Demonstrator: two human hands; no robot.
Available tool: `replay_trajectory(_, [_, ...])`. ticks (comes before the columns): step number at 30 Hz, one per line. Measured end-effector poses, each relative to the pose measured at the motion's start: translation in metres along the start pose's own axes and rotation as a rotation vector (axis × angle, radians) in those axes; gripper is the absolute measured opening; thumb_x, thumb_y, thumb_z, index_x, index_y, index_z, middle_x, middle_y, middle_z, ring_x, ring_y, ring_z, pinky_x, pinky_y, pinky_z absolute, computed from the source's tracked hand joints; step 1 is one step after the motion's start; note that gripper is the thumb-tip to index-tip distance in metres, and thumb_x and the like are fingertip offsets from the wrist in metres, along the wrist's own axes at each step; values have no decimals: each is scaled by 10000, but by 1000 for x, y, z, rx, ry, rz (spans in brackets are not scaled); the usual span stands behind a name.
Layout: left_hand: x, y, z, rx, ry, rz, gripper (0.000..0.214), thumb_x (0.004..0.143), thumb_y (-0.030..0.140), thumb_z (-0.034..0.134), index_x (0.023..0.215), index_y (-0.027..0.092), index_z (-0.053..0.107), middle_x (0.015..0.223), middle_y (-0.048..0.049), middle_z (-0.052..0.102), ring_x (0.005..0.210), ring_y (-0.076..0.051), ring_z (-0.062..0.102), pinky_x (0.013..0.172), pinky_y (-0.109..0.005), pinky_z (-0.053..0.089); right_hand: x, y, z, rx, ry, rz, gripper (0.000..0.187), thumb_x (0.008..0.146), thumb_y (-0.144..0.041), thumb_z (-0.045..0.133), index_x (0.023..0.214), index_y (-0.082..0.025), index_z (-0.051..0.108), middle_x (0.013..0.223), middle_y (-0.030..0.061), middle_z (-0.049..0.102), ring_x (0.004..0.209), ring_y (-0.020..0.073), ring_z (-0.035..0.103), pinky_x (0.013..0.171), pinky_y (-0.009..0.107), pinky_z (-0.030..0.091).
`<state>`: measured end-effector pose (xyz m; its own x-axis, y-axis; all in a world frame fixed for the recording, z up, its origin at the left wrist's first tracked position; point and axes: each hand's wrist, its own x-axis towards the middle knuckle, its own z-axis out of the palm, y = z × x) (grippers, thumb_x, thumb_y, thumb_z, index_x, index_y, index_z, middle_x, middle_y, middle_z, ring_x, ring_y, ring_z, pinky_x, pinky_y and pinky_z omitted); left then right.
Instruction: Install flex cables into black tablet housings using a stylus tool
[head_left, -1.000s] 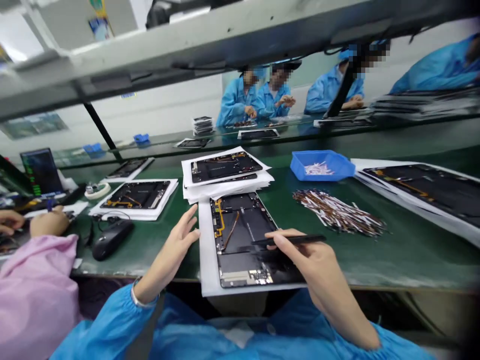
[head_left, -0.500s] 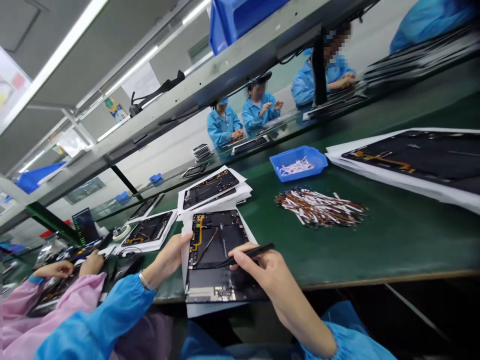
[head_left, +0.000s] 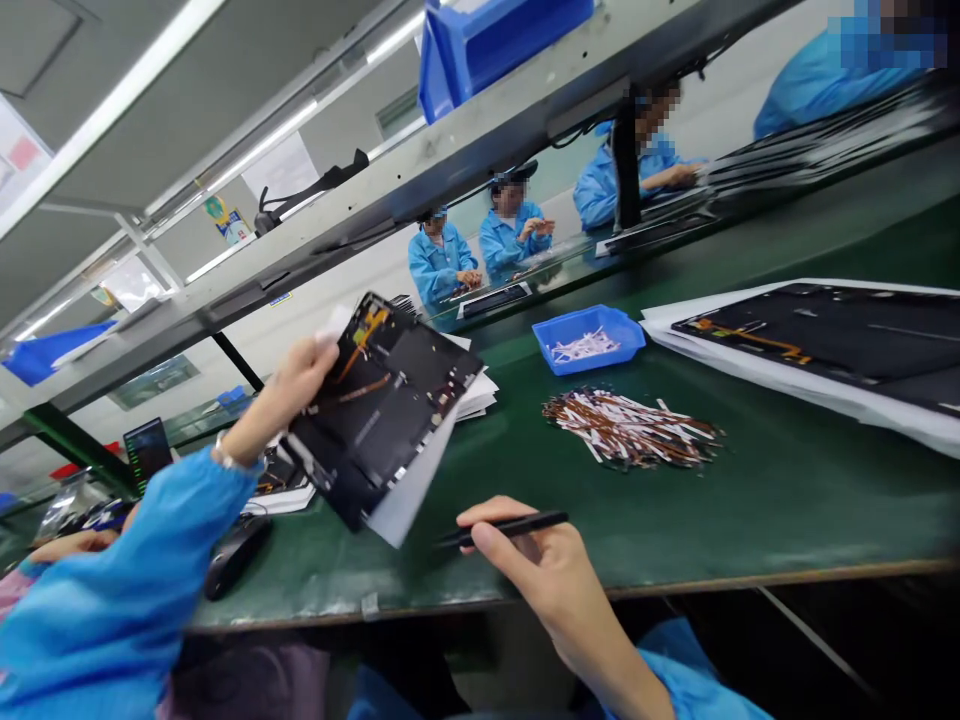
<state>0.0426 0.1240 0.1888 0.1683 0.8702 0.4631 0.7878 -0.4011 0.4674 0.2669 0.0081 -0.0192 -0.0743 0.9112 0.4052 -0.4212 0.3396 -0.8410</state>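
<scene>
Up off the table [head_left: 787, 510] since the earlier view, the black tablet housing [head_left: 382, 400] is tilting in the air, and your left hand [head_left: 300, 375] is gripping it by its upper corner, a white sheet [head_left: 409, 490] hanging along its lower edge. Your right hand [head_left: 532, 570] is pinching a slim black stylus [head_left: 510, 527] near the table's edge, well apart from the housing. To your right, a blue plastic tray [head_left: 600, 318] and a loose pile of flex cables [head_left: 630, 430] are sitting on the table.
</scene>
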Motion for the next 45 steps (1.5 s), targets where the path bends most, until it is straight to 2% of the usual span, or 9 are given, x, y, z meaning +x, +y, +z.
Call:
replay_trajectory(3, [64, 0, -1, 31, 0, 221, 234, 863, 247, 549, 1052, 157, 653, 1091, -36, 674, 1080, -217, 548, 1000, -271, 389, 12, 0, -6, -117, -21, -6, 201, 874, -373, 654, 814, -201, 739, 820, 29, 721, 747, 185, 683, 710, 255, 523])
replay_trajectory(8, [124, -15, 32, -144, -190, 123, 91, 799, 223, 620, 746, 155, 650, 773, -16, 636, 888, -199, 551, 851, -250, 424, 14, 4, -6, -366, -113, -3, 194, 884, -347, 627, 809, -210, 742, 813, 17, 728, 786, 197, 668, 743, 263, 503])
replay_trajectory(13, [136, -27, 64, -274, -408, 72, 148, 713, 272, 728, 741, 133, 686, 732, -39, 663, 762, -183, 567, 732, -248, 448, 12, 10, -6, -417, -117, 5, 194, 891, -351, 616, 837, -218, 746, 840, 22, 735, 807, 203, 676, 743, 253, 501])
replay_trajectory(20, [153, -20, 52, -396, -478, 44, 275, 739, 393, 730, 775, 124, 680, 700, -53, 659, 626, -173, 572, 625, -261, 453, 15, 9, -6, -409, -120, 80, 145, 840, -312, 643, 821, -217, 752, 763, 10, 707, 691, 169, 642, 678, 227, 497])
replay_trajectory(27, [162, -66, 96, -161, -584, -86, 268, 634, 322, 811, 553, 137, 634, 516, -33, 582, 520, -160, 490, 579, -269, 420, 15, 13, -7, -419, -172, 30, 163, 849, -321, 631, 840, -215, 754, 761, 20, 699, 681, 168, 633, 686, 240, 496])
replay_trajectory(34, [170, -82, 109, 57, -508, 71, 272, 739, 371, 706, 773, 101, 693, 761, -108, 691, 783, -266, 628, 823, -359, 479, 16, 7, 0, -343, -101, 66, 101, 799, -229, 695, 835, -238, 789, 778, -1, 723, 727, 167, 653, 734, 230, 507])
replay_trajectory(39, [133, -45, 147, 150, -343, 378, 374, 877, 251, 532, 1224, 157, 637, 1261, -146, 624, 1239, -316, 495, 1084, -467, 313, 20, 4, 3, -318, -40, -83, 167, 879, -343, 656, 859, -222, 769, 909, 33, 716, 886, 189, 663, 850, 262, 501])
replay_trajectory(42, [69, -16, 181, 309, -343, 882, 392, 938, 180, 413, 1265, 210, 626, 1183, -117, 668, 1121, -260, 591, 990, -417, 412, 15, -2, -4, -270, -53, -162, 271, 972, -394, 533, 920, -206, 721, 882, 48, 720, 918, 196, 667, 880, 299, 501])
replay_trajectory(45, [8, -2, 199, 433, -268, 1265, 412, 893, 77, 414, 1223, 179, 639, 1110, -97, 700, 1108, -247, 602, 967, -384, 427, 6, -18, -35, -487, -7, -263, 236, 1002, -312, 479, 1004, -204, 688, 785, 34, 692, 784, 171, 653, 771, 284, 512])
